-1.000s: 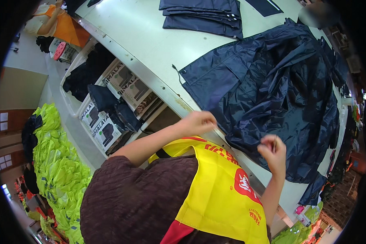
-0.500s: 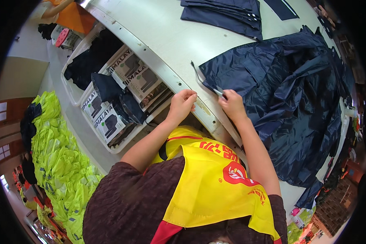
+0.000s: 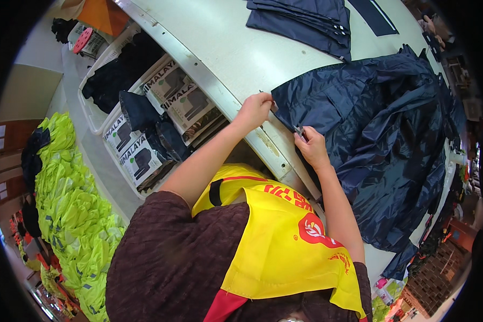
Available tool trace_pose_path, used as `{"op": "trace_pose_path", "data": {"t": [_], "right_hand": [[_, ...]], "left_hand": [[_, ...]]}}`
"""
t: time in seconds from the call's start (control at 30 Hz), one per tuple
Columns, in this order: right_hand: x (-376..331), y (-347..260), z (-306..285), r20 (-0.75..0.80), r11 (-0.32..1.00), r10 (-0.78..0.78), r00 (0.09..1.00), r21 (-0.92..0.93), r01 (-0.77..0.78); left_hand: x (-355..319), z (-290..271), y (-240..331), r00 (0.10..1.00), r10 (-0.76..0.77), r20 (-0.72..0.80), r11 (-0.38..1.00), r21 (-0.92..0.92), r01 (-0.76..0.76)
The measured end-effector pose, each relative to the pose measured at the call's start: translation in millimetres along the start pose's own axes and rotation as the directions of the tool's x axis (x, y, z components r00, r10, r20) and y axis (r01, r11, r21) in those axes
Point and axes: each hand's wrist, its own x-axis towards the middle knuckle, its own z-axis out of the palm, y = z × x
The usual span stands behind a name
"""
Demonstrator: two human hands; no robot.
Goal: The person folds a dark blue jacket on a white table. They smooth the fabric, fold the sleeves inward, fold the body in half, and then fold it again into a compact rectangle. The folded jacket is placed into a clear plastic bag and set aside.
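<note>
A shiny navy garment lies spread and wrinkled over the right side of the white table. At its left corner my left hand is closed in a pinch, and a short dark tip of cord pokes out beyond the fingers. How much of the cord they hold is hidden. Just to the right and nearer me, my right hand is closed around small metal thread snips. The snips' tips point toward the garment's edge, close to the fabric.
Folded navy pieces are stacked at the table's far side, beside a dark strip. Left of the metal table edge, a white basket holds dark cloth and printed packages. Bright yellow-green garments heap at far left.
My left hand has moved up and right to the garment's corner, where the loose dark cord lay. My right hand has drawn slightly nearer me and right, still with the snips.
</note>
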Motion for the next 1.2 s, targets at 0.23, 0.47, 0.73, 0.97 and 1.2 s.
{"op": "trace_pose_path", "data": {"t": [0.23,0.47,0.73,0.97,1.2], "right_hand": [[-0.9,-0.4,-2.4,0.003,0.999,-0.008,1.000,0.032,0.008],[-8.1,5.7,-3.0,-0.016,0.987,0.077,0.997,0.142,-0.074],[-18.6,3.7,-9.1,0.044,0.580,0.472,0.881,0.736,-0.348],[-40.5,-4.2,-21.2,0.108,0.473,0.531,0.840,0.785,-0.400],[-72.0,-29.8,-77.5,0.041,0.342,0.681,0.731,0.865,-0.367]], "left_hand": [[11.0,-14.4,6.6,0.925,-0.092,0.369,0.984,0.178,0.027],[3.8,-5.7,2.6,0.957,0.001,0.291,0.999,0.030,-0.010],[-13.2,30.5,11.3,0.985,0.020,0.169,0.820,-0.566,0.080],[-10.5,76.3,30.5,0.954,0.191,0.232,0.758,-0.652,0.006],[-8.3,116.0,37.0,0.904,0.398,0.152,0.845,-0.443,-0.298]]}}
